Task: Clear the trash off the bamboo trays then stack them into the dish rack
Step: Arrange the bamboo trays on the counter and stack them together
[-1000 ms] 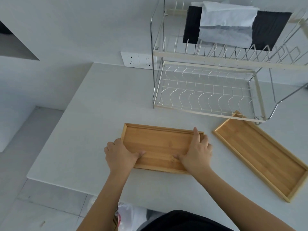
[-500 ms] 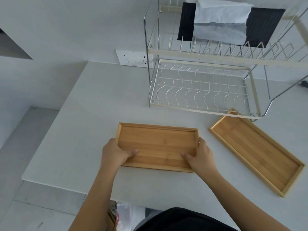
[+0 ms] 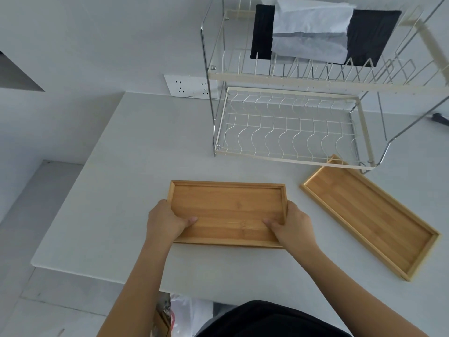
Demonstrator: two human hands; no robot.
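An empty bamboo tray (image 3: 227, 207) lies in front of me on the white table. My left hand (image 3: 165, 221) grips its left end, thumb inside on the tray floor. My right hand (image 3: 295, 226) grips its right end the same way. A second empty bamboo tray (image 3: 369, 215) lies at an angle to the right, its far corner tucked under the front of the two-tier wire dish rack (image 3: 289, 127). The rack's lower tier holds nothing. No trash shows on either tray.
Black and white cloths (image 3: 313, 32) lie on the rack's upper tier. A wall socket (image 3: 189, 85) sits left of the rack. The table's near edge (image 3: 97, 276) runs below my arms, with a plastic bag (image 3: 184, 312) on the floor beneath.
My hands slid from resting on top of the tray to clasping its two short ends. The tray's near side looks slightly raised.
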